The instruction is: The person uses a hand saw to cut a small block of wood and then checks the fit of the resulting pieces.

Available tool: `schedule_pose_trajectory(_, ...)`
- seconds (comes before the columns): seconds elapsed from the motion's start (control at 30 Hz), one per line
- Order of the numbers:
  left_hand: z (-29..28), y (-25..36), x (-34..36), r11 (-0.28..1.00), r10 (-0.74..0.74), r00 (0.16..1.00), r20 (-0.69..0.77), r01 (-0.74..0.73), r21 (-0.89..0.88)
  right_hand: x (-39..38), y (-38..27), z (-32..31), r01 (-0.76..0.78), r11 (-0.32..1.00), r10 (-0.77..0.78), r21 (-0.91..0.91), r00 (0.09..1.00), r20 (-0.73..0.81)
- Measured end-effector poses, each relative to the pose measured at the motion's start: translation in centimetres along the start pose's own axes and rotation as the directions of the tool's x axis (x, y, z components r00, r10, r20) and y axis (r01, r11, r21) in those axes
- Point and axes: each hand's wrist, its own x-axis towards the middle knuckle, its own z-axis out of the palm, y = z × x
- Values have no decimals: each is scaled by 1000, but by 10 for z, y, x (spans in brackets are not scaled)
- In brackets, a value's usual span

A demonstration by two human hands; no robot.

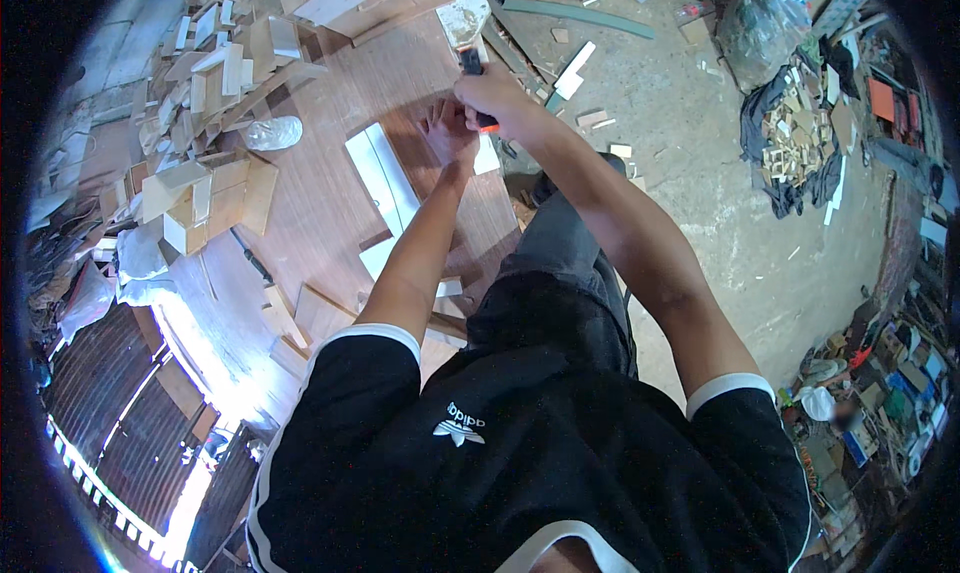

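My right hand (490, 98) is closed around a black-and-orange hand tool (469, 60), held at the upper middle of the view, just above and beside my left hand (448, 133). My left hand has its fingers apart, lying on or over a brown wooden piece (405, 141) on the wood-topped surface (310, 193); whether it presses down is hard to tell. Along the brown piece lies a white board (380, 178), with another white piece (486, 153) to the right of my left hand. The tool's lower end is partly hidden by my fingers.
Stacked wooden pieces and open box forms (210, 198) fill the left, with a crumpled clear bag (270, 133). On the concrete floor (720, 253) are scattered offcuts, a long green strip (585, 16), and a dark cloth heaped with small blocks (790, 143). Clutter (900, 383) lines the right.
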Motion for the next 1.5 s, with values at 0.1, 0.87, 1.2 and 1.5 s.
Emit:
schedule_pose_trajectory(0.1, -1, 0, 7, 996, 32, 999, -5, -32, -84, 11, 2, -3, -31, 996, 26, -80, 998, -58)
schedule_pose_trajectory(0.87, 3, 2, 7, 999, -24, 999, -29, 25, 36, 10, -14, 2, -16, 1000, 16, 6, 999, -31)
schedule_pose_trajectory(1.2, -10, 12, 5, 999, -52, 998, 30, 52, 17, 1, -7, 1, -58, 998, 59, 32, 998, -6)
schedule_pose_trajectory(1.5, -6, 7, 0, 998, -38, 998, 40, 40, -53, 2, 0, 0, -45, 999, 46, 25, 998, -39)
